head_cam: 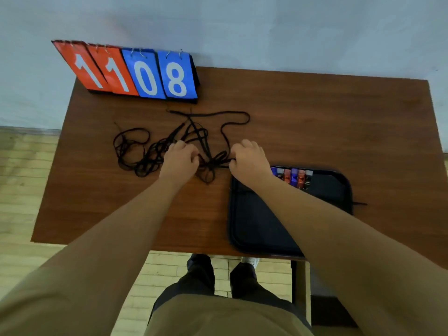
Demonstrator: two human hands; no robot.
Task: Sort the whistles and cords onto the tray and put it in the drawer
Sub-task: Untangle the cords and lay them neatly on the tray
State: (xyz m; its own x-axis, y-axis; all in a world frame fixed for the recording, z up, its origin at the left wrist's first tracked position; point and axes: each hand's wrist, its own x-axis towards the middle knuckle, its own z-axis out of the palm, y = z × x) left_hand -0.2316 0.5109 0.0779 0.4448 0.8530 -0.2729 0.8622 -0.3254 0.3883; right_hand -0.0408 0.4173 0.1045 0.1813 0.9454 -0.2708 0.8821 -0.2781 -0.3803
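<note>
Cords being worked apart at mid-table, tray waiting alongside.

Both hands are closed on the black cords (155, 151): the left hand (180, 158) and right hand (249, 160) each pinch a strand at the knotted bunch between them, apparently pulling outward so the tangle loosens and single cords can be separated. The rest of the cords lie in loops on the wooden table (315, 122), left of and beyond the hands. Just right of the right hand sits the black tray (254, 226), with coloured whistles (294, 177) lined along its far edge, leaving most of it free, likely for the cords. A flip scoreboard (135, 71) stands at the far left corner. No drawer shows.
</note>
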